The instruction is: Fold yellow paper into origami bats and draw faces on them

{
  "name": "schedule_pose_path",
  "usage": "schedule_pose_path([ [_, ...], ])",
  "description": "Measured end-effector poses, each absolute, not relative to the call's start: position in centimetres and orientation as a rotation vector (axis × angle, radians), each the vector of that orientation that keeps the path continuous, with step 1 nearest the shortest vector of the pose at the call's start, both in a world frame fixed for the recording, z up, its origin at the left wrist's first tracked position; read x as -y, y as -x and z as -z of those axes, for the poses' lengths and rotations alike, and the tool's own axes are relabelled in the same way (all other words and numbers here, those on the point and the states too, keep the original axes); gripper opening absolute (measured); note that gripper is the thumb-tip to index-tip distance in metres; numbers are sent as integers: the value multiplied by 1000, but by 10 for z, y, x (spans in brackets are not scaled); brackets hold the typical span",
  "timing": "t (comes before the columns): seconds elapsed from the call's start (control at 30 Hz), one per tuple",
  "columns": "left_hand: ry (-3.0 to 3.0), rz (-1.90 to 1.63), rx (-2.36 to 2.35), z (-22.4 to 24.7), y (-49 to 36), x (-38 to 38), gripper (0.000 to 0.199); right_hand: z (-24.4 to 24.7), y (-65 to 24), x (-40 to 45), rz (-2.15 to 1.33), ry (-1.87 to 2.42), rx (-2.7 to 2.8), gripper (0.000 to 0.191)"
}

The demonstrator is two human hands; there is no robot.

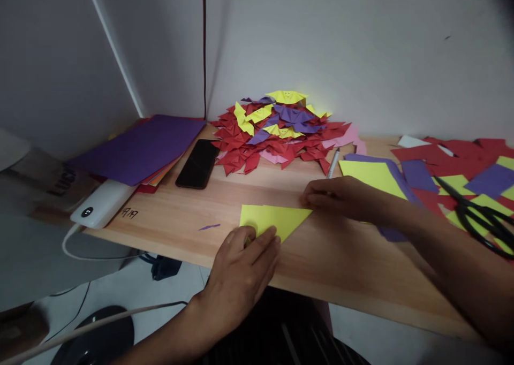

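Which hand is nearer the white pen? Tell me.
Right. The right hand is just in front of the white pen, hiding its lower end; contact is unclear. The left hand rests on the yellow paper, farther away to the left.

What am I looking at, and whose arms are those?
There's no robot here! A person wears a camera on their head, looking forward and down at their own hands. Their bare left hand rests on a folded yellow paper sheet on a pale wooden table. Their bare right hand is near its pointed corner; I can't tell whether it holds anything. Behind is a heap of folded red, purple, yellow and pink paper shapes. A black rectangular phone lies left, black loop-handled scissors right.
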State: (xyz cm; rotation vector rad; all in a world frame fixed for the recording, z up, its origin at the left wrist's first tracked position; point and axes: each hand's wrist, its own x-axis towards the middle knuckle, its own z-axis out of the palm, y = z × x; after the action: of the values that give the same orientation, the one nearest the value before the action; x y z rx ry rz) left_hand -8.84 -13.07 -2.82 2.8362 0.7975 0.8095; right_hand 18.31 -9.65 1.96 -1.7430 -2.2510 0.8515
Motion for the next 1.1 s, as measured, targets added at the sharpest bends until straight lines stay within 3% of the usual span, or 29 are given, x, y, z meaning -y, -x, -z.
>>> schedule_pose_path([
  [0.17, -2825, -808, -794, 29, 88, 130, 32, -23, -192, 96, -965, 1699, 2322, 20],
  [0.47, -2803, -829, -813, 27, 87, 132, 31, -19, -179, 96, -719, 1741, 2364, 17],
  [0.67, -2828, -815, -811, 28, 87, 131, 31, -25, -177, 98, -741, 1729, 2433, 19],
  [1.1, -2818, -841, -792, 33, 88, 130, 32, -6, -169, 106, -284, 1777, 2603, 25],
])
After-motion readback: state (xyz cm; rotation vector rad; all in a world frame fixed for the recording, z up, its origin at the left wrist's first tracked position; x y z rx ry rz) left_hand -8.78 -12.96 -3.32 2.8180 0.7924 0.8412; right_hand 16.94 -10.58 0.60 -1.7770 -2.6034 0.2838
